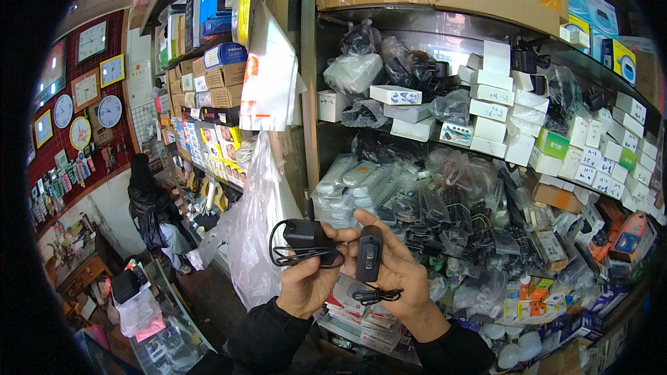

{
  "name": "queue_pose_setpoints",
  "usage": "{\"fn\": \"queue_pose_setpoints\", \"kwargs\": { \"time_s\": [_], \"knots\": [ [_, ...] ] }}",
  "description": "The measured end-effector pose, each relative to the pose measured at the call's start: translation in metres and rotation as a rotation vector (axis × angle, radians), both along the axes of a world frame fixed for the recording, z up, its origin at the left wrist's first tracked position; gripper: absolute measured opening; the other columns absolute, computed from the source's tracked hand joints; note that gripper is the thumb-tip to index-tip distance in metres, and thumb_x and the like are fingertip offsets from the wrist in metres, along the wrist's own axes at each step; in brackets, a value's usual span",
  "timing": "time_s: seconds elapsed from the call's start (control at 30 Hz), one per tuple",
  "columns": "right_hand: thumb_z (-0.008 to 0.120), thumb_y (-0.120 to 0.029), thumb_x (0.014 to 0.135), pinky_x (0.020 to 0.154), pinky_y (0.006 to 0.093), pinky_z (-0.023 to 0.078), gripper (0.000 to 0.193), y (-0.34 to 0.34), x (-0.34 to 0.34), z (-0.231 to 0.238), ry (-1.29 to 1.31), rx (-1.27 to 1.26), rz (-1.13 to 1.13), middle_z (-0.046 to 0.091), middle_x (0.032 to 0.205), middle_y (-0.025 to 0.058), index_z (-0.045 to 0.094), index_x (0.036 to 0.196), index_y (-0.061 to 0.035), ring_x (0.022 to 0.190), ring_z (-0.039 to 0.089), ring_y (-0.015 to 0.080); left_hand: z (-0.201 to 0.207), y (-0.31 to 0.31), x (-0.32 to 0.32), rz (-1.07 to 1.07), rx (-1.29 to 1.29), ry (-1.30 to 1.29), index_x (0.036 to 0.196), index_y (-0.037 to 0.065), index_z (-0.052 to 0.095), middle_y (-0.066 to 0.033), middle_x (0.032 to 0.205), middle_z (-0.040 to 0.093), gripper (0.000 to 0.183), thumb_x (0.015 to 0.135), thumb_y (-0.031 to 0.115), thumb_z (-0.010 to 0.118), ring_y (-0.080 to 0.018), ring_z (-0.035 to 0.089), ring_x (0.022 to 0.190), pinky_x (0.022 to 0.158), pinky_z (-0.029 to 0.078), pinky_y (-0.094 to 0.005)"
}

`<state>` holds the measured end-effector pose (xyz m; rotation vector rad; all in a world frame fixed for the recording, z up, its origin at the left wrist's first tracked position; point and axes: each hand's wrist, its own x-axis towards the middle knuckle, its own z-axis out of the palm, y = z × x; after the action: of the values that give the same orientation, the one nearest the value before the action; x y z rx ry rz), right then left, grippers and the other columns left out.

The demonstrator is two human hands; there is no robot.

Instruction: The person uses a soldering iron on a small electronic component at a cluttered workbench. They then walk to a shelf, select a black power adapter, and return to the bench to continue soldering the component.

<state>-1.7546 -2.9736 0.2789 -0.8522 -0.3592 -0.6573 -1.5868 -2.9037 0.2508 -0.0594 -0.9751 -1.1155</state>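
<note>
Fingers (342, 234) of both hands pinch black power adapters — left hand (309, 279), right hand (399, 274) — before crowded shelves (486, 160).

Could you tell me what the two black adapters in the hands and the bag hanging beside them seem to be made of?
Left-hand adapter: apparently matte black moulded plastic, with a thin, probably rubber-coated cord looped below. Right-hand adapter: the same dull black plastic look, smooth-edged, cord bundled beneath. Hanging bag: thin clear plastic film, see-through, creased and glossy.

Bright even indoor light, glare on plastic bags (260, 236) (shelf front), strong fisheye bending, black vignette at rim
</note>
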Motion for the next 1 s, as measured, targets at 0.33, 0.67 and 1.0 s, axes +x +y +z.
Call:
{"fn": "queue_pose_setpoints", "kwargs": {
  "time_s": [0.33, 0.67, 1.0],
  "knots": [
    [0.053, -0.026, 0.113, 0.108, 0.0382, 0.05, 0.062, 0.0, 0.002, 0.0, -0.005, -0.013, -0.034, 0.064, 0.128, 0.0166, 0.032, 0.165, 0.0011, 0.121, 0.064, 0.0262, 0.005, 0.003, -0.008, 0.147, 0.088, -0.033, 0.138, 0.002, 0.058, -0.0228, 0.14, 0.066, 0.052, 0.095, 0.022, 0.079, -0.0284, 0.067, 0.12, 0.096, 0.056, -0.0382],
    [0.054, -0.024, 0.113, 0.109, 0.0381, 0.05, 0.06, 0.004, -0.002, 0.003, 0.03, 0.032, -0.054, 0.064, 0.128, 0.0158, 0.034, 0.164, -0.0001, 0.12, 0.064, 0.0255, 0.007, 0.002, -0.012, 0.182, 0.099, -0.008, 0.137, 0.0, 0.059, -0.0228, 0.137, 0.068, 0.052, 0.097, 0.026, 0.08, -0.0296, 0.067, 0.112, 0.09, 0.059, -0.0366],
    [0.052, -0.023, 0.113, 0.108, 0.0395, 0.052, 0.059, 0.002, -0.003, 0.001, 0.032, 0.066, -0.016, 0.064, 0.127, 0.0154, 0.034, 0.165, -0.0018, 0.12, 0.065, 0.0251, 0.008, 0.003, -0.014, 0.2, 0.094, -0.018, 0.136, -0.001, 0.058, -0.0234, 0.137, 0.067, 0.05, 0.098, 0.025, 0.078, -0.0314, 0.067, 0.114, 0.091, 0.059, -0.0378]
  ]
}}
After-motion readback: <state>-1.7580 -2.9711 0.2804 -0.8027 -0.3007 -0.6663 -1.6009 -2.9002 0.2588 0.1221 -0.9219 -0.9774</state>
